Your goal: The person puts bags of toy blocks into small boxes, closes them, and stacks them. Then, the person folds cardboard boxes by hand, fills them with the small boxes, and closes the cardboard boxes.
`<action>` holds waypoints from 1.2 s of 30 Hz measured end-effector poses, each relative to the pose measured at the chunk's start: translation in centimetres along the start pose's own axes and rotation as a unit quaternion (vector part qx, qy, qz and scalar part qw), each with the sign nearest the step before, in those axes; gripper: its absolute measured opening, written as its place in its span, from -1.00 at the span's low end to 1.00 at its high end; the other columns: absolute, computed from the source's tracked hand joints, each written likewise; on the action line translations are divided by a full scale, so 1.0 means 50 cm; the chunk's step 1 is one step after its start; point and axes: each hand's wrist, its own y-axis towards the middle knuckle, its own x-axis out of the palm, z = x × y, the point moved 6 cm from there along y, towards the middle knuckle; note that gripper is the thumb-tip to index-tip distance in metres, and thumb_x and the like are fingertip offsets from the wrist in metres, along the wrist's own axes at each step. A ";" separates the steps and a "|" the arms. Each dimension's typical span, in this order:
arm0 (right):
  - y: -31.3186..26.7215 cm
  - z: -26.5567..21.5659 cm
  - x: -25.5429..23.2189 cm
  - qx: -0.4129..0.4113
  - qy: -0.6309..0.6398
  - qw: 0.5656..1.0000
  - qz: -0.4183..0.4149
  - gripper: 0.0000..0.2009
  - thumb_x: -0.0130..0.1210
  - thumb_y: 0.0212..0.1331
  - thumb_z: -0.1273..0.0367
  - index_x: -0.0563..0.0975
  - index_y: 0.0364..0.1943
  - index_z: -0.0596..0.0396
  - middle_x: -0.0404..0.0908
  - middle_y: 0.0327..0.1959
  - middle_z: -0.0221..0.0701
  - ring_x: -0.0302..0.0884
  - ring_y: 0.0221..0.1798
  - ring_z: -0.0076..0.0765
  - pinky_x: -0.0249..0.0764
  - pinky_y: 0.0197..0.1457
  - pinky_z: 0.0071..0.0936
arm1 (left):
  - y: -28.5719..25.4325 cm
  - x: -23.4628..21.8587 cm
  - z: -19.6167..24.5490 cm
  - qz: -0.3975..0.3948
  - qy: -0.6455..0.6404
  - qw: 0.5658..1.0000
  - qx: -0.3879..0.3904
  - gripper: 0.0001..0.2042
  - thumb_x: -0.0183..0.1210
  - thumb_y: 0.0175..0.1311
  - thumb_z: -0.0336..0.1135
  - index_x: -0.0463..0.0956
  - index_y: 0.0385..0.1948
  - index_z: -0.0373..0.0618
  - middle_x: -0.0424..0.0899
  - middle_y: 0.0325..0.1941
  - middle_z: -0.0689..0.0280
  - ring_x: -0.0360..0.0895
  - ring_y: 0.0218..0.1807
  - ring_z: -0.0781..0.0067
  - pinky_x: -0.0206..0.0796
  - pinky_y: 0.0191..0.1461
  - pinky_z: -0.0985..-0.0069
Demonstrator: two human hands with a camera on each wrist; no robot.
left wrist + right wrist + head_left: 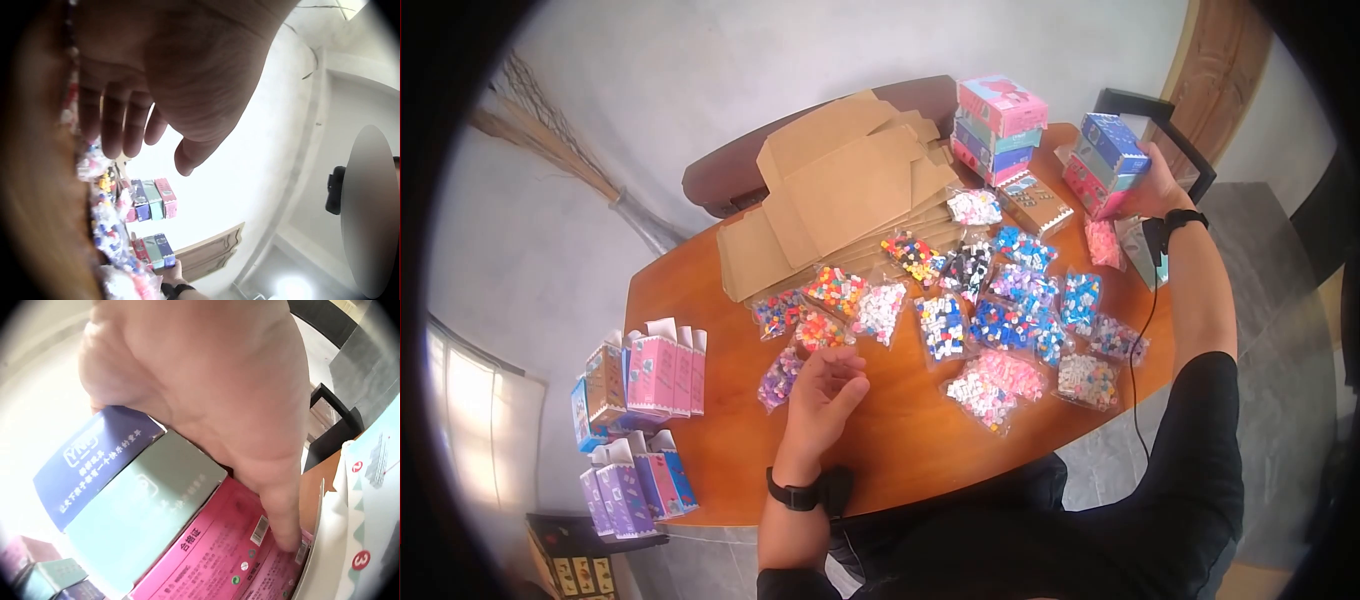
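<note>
At the table's right back, the right hand (1157, 188) grips a short stack of small boxes, a blue box (1114, 143) on top, a teal one under it and pink below. In the right wrist view the palm lies along the blue box (97, 462) and teal box (144, 509), with a finger down on the pink box (206, 540). The left hand (824, 400) is raised over the table's front left, near a bag of purple beads (780, 379), its fingers loosely bent and holding nothing. Its palm (181, 69) fills the top of the left wrist view.
Several bags of coloured beads (941, 327) cover the middle of the table (730, 440). Flat brown cardboard (830, 190) lies at the back. Another box stack (1000, 120) stands left of the gripped one. Folded box sleeves (662, 375) stand at the left edge. A cable (1135, 400) hangs at the right.
</note>
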 end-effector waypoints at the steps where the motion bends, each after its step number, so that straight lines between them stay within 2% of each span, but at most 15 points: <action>1: 0.005 0.004 0.014 0.001 0.037 0.999 -0.037 -0.21 -0.23 0.23 -0.21 0.24 0.43 0.01 0.16 0.48 -0.06 0.10 0.46 0.22 -0.12 0.47 0.36 | 0.000 0.000 0.000 -0.003 0.006 1.000 0.001 -0.61 0.28 0.27 -0.43 0.42 0.11 -0.19 0.57 -0.02 0.27 0.51 -0.04 0.50 0.42 0.04 0.54; 5: 0.059 -0.001 0.019 -0.011 0.062 0.998 -0.017 -0.20 -0.08 0.18 -0.18 0.25 0.40 0.04 0.21 0.44 0.00 0.10 0.47 0.27 -0.07 0.46 0.36 | 0.003 0.001 -0.003 -0.007 0.006 1.000 -0.001 -0.61 0.28 0.27 -0.43 0.42 0.10 -0.19 0.57 -0.02 0.27 0.51 -0.04 0.50 0.43 0.03 0.54; 8: 0.116 -0.017 0.010 -0.026 -0.042 0.998 0.046 -0.18 -0.05 0.15 -0.20 0.19 0.42 -0.01 0.16 0.47 -0.02 0.08 0.48 0.29 -0.10 0.45 0.38 | 0.003 0.000 -0.005 -0.004 0.001 1.000 -0.008 -0.62 0.28 0.27 -0.43 0.42 0.10 -0.19 0.57 -0.03 0.27 0.51 -0.05 0.50 0.43 0.03 0.54; 9: 0.136 -0.018 0.015 -0.026 -0.042 0.998 0.043 -0.18 -0.05 0.15 -0.20 0.19 0.42 -0.01 0.16 0.47 -0.02 0.08 0.48 0.29 -0.10 0.45 0.38 | 0.003 0.000 -0.007 -0.002 0.000 1.000 -0.012 -0.62 0.29 0.26 -0.43 0.43 0.09 -0.19 0.57 -0.03 0.27 0.51 -0.05 0.50 0.44 0.03 0.54; 11: 0.182 -0.019 0.047 -0.040 -0.028 0.999 -0.016 -0.20 -0.04 0.15 -0.20 0.22 0.40 -0.03 0.16 0.48 -0.01 0.06 0.49 0.29 -0.11 0.44 0.40 | 0.005 -0.002 -0.007 0.002 0.002 1.000 -0.016 -0.62 0.29 0.26 -0.43 0.43 0.09 -0.19 0.57 -0.03 0.27 0.51 -0.05 0.50 0.44 0.03 0.54; 15: 0.236 -0.018 0.080 -0.045 -0.025 0.998 -0.034 -0.24 -0.03 0.15 -0.17 0.25 0.38 -0.05 0.19 0.46 -0.02 0.09 0.47 0.28 -0.11 0.43 0.40 | 0.006 -0.004 -0.004 0.006 0.021 1.000 -0.016 -0.63 0.29 0.26 -0.43 0.43 0.07 -0.20 0.58 -0.05 0.27 0.53 -0.05 0.50 0.45 0.00 0.56; 17: 0.242 -0.015 0.106 -0.043 -0.018 0.999 -0.022 -0.26 -0.03 0.16 -0.17 0.27 0.36 -0.05 0.20 0.45 -0.02 0.11 0.46 0.28 -0.12 0.42 0.41 | 0.006 -0.006 -0.006 0.009 0.029 0.999 -0.018 -0.63 0.29 0.26 -0.42 0.44 0.07 -0.20 0.59 -0.05 0.27 0.53 -0.05 0.50 0.46 -0.01 0.56; 19: 0.238 -0.014 0.116 -0.053 -0.021 0.998 0.026 -0.25 -0.03 0.16 -0.17 0.27 0.36 -0.05 0.19 0.45 0.00 0.09 0.47 0.29 -0.15 0.43 0.42 | 0.007 -0.006 -0.006 0.005 0.027 0.999 -0.016 -0.63 0.29 0.26 -0.43 0.43 0.07 -0.20 0.59 -0.06 0.26 0.54 -0.06 0.50 0.47 -0.02 0.56; 26: 0.225 -0.014 0.127 -0.047 -0.048 0.997 0.030 -0.16 -0.02 0.15 -0.20 0.19 0.43 0.01 0.17 0.46 0.03 0.06 0.49 0.32 -0.16 0.46 0.40 | 0.005 -0.005 -0.011 -0.002 0.039 0.999 -0.017 -0.62 0.28 0.26 -0.42 0.42 0.09 -0.21 0.59 -0.04 0.25 0.53 -0.05 0.49 0.47 -0.01 0.55; 32: 0.204 -0.011 0.134 -0.059 -0.071 0.996 0.020 -0.10 -0.05 0.15 -0.26 0.15 0.46 0.04 0.14 0.48 0.03 0.06 0.49 0.30 -0.11 0.47 0.34 | 0.004 -0.002 -0.008 -0.003 0.037 0.999 -0.018 -0.62 0.28 0.28 -0.42 0.41 0.10 -0.21 0.59 -0.03 0.25 0.53 -0.04 0.49 0.46 0.01 0.54; 35: 0.186 -0.010 0.141 -0.080 -0.057 0.995 0.027 -0.06 -0.07 0.16 -0.31 0.17 0.43 0.15 0.17 0.47 0.02 0.09 0.48 0.29 -0.03 0.43 0.35 | 0.002 -0.004 -0.015 -0.002 0.026 0.999 -0.028 -0.62 0.27 0.28 -0.42 0.41 0.11 -0.21 0.59 -0.03 0.25 0.53 -0.05 0.49 0.46 0.02 0.54; 36: 0.189 -0.015 0.128 -0.107 -0.063 0.991 0.051 -0.05 -0.07 0.17 -0.32 0.19 0.40 0.21 0.17 0.46 0.02 0.11 0.47 0.24 0.03 0.41 0.31 | 0.002 -0.004 -0.013 0.000 0.031 0.999 -0.023 -0.62 0.27 0.28 -0.42 0.41 0.11 -0.21 0.59 -0.03 0.25 0.54 -0.05 0.49 0.46 0.02 0.53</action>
